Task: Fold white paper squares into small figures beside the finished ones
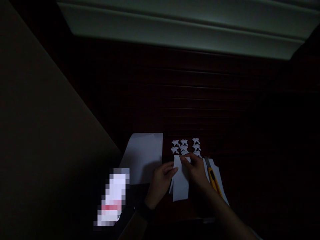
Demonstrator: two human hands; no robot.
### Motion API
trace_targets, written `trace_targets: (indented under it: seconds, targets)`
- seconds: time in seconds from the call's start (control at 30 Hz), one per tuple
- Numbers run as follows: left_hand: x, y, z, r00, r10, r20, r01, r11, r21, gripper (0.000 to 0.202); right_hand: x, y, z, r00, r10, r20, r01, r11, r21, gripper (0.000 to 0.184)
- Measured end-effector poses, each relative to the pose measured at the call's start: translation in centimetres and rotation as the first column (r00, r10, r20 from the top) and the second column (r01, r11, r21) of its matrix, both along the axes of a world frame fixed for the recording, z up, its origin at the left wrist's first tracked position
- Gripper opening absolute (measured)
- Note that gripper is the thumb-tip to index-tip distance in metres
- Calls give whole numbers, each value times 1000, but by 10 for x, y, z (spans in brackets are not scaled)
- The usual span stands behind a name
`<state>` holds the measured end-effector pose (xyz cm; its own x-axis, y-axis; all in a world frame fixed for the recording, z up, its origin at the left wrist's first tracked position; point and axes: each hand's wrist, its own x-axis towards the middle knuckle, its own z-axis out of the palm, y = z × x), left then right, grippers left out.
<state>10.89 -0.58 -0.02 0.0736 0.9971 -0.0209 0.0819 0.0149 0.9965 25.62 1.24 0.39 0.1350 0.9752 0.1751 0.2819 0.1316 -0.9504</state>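
One white paper strip lies between the person's hands: the left hand (162,178) pinches its left edge, thumb on top; the right hand (197,169) pinches its upper edge between thumb and fingers. Most of the strip (181,183) extends nearer the person than the fingertips. Folded paper pieces (184,148) lie just beyond.

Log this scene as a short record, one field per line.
Left hand: thumb at the left edge of a white paper strip
Right hand: thumb on the strip's top edge
Folded pieces: small, white, three columns beyond the hands, some partly hidden
Large sheet: white, left of the folded pieces
Yellow cutter: right, on white paper
Lighting: dim
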Motion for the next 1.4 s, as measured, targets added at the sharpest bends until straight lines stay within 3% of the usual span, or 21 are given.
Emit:
trace_targets:
  seconds: [0.17, 0.37, 0.6, 0.9, 1.2, 1.4]
  targets:
    - [-2, 1, 9, 994, 90, -64, -84, 992, 96, 38, -1, -2, 5, 994, 49, 102, -50, 999, 13, 23]
    - [-3, 1, 8, 994, 76, -85, -66, 991, 115, 32, -1, -4, 6, 984, 128, 128, -133, 991, 34, 19]
    - [-2, 0, 5, 994, 110, -13, -108, 989, 106, 27, -7, -8, 10, 993, 66, 100, -78, 991, 113, 16]
    - [-3, 0, 5, 990, 118, 78, -120, 993, 21, 25, -10, -10, 7, 992, 4, 123, -17, 994, 104, 17]
    - [-3, -1, 10, 992, 123, 18, -124, 990, 70, 21, -11, -12, 8, 994, -1, 107, -13, 991, 133, 15]
    - [-3, -1, 11, 990, 137, 11, -138, 988, 70, 29, -10, -13, 9, 995, 2, 104, -16, 991, 130, 15]
